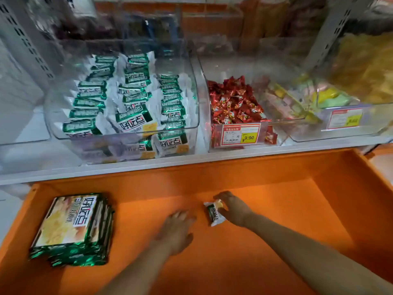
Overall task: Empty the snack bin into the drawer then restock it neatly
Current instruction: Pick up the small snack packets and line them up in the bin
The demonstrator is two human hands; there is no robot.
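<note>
Spread flat and empty, the left hand (pixel 176 228) is held palm down low in the orange drawer (pixel 276 241); whether the floor is touched cannot be told. Just to its right, one small packet (pixel 213 212) is gripped by the right hand (pixel 232 207) on the drawer floor. One stack of large packs (pixel 72 228) is seen at the drawer's left end, their number hidden by overlap. Three clear bins are lined on the shelf above: the snack bin (pixel 194 88) at left, filled with green-and-white packets (pixel 127 99) in roughly three rows; a middle bin (pixel 276 133) of red sweets (pixel 234 105); a right bin (pixel 308 133) of yellow and green items (pixel 331 96). Two price tags (pixel 239 136) are counted, one on each of the latter two.
</note>
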